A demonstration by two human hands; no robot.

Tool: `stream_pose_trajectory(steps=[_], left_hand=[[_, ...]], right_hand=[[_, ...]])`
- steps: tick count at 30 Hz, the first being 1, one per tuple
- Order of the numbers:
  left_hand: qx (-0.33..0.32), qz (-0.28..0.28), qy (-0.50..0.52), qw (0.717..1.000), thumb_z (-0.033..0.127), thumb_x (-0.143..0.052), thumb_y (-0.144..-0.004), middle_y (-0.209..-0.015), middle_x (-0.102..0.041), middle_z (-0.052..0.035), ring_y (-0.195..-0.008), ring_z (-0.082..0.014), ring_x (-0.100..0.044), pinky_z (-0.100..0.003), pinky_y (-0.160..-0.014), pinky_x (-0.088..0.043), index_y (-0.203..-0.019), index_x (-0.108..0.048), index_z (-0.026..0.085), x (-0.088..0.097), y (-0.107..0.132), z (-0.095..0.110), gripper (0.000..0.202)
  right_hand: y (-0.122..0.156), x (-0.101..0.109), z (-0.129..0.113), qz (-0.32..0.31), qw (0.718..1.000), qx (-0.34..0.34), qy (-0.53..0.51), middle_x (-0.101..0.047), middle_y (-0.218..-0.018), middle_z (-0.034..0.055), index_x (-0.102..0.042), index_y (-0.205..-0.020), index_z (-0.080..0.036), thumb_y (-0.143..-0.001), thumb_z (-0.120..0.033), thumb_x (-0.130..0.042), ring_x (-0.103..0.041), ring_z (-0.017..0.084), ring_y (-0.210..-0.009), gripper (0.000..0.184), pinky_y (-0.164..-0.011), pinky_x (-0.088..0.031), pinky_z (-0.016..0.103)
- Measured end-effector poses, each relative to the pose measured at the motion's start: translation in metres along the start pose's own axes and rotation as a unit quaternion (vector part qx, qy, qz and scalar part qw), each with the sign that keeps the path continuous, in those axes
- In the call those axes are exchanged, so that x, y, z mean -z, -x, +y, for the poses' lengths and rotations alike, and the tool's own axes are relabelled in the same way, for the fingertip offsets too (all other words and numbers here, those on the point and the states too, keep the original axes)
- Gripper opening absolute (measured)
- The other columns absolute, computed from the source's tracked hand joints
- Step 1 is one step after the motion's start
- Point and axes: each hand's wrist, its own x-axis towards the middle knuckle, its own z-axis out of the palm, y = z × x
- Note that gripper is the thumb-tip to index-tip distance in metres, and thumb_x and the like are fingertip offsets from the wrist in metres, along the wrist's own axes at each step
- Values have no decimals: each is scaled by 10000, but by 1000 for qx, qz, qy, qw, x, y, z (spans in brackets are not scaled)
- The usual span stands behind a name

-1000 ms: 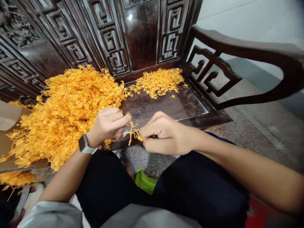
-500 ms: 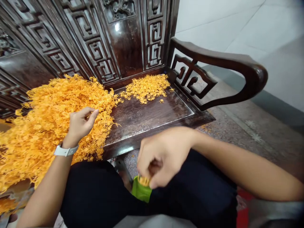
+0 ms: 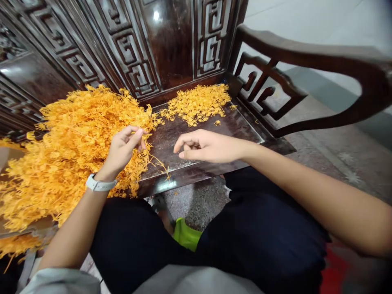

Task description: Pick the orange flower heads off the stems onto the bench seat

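My left hand (image 3: 124,149), with a pale watch strap (image 3: 101,183) at the wrist, is at the right side of a big heap of yellow-orange plastic sprigs (image 3: 82,130). Its thumb and forefinger are pinched, and a thin yellow piece of sprig pokes out past the tips. One loose sprig (image 3: 161,165) lies over the seat's front edge, just below that hand. Above the dark wooden seat (image 3: 183,165) hovers my right hand (image 3: 206,146), fingers curved and thumb apart, with nothing visible in it. A smaller pile of yellow flower-like pieces (image 3: 199,104) lies behind it on the seat.
The bench has a carved back (image 3: 171,45) and a curved armrest (image 3: 306,45) at right. Between my dark-clothed knees, low down, is a bright green object (image 3: 186,234), partly hidden. Something red (image 3: 335,267) shows at lower right. Speckled floor (image 3: 199,200) lies below.
My right hand has risen from above the green object to over the seat, and the yellow piece it held is gone from it. My left hand has shifted right. The view has moved too.
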Motion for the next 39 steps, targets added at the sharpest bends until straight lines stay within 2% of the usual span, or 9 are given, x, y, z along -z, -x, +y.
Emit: stream_pose_trajectory(steps=[6, 12, 15, 18, 21, 24, 31, 35, 39], left_hand=[[84, -44, 205, 974, 463, -718, -985, -1105, -801, -113, -867, -195, -791, -335, -804, -668, -1209, -706, 233, -15, 5, 22, 321], [37, -78, 245, 966, 565, -590, -1031, -1634, -560, -115, -1391, -339, -655, -512, -1075, -621, -1413, -644, 318, -22, 15, 54, 458], [8, -73, 236, 969, 668, -555, -1015, -1635, -558, -103, -1430, -381, -616, -556, -1056, -626, -1426, -653, 347, -25, 19, 68, 531], [-19, -42, 225, 973, 731, -552, -985, -1568, -616, -115, -1365, -399, -663, -568, -1021, -637, -1438, -660, 357, -25, 20, 71, 597], [-57, -9, 194, 979, 658, -639, -975, -1583, -600, -115, -1286, -360, -715, -501, -998, -651, -1502, -608, 381, -20, 18, 54, 595], [-78, 20, 157, 984, 504, -722, -978, -1597, -590, -124, -1271, -308, -722, -422, -1003, -643, -1575, -524, 388, -15, 15, 29, 639], [-35, -38, 116, 992, 357, -820, -921, -1492, -657, -196, -1182, -324, -751, -436, -939, -643, -1657, -396, 350, -18, 18, 10, 849], [-14, -89, 107, 990, 302, -892, -842, -1404, -700, -191, -1120, -327, -760, -425, -872, -656, -1633, -438, 335, -25, 21, 9, 913], [-16, -79, 109, 991, 295, -849, -882, -1384, -701, -172, -1086, -279, -755, -392, -858, -657, -1583, -483, 300, -34, 21, 6, 791]], right_hand=[[-5, -5, 5, 26, 998, -4, 53, -661, -864, 12, -655, -1260, -150, -972, -485, -714, -564, 140, -726, 446, -686, -438, 296], [-13, -22, 1, 51, 995, -46, 77, -660, -1109, 107, -582, -1376, -152, -975, -644, -642, -624, 241, -972, 638, -876, -518, 401], [-21, -23, 3, 138, 954, -17, 267, -567, -1331, 195, -592, -1409, -137, -944, -527, -727, -565, 327, -1196, 622, -1031, -467, 479], [-29, -14, 7, 159, 920, 40, 357, -633, -1108, 134, -702, -1050, -149, -1026, -408, -623, -572, 265, -1055, 272, -1006, -426, 439], [-31, 0, 4, 131, 955, 36, 263, -544, -725, 13, -572, -744, -180, -1090, -454, -497, -502, 153, -721, 447, -779, -406, 341], [-22, 8, -8, 154, 977, 39, 139, -543, -680, -11, -555, -730, -187, -1050, -564, -562, -477, 122, -646, 495, -668, -370, 301], [-3, 10, -33, 310, 947, 65, 44, -517, -689, -5, -535, -757, -218, -1014, -653, -603, -466, 129, -649, 510, -647, -387, 300], [7, 14, -40, 344, 937, 50, 25, -464, -715, -4, -531, -794, -235, -1033, -672, -543, -477, 139, -664, 498, -633, -384, 294], [14, 18, -37, 357, 933, 43, 13, -458, -707, -7, -539, -799, -237, -1035, -657, -548, -482, 138, -656, 481, -632, -387, 294]])
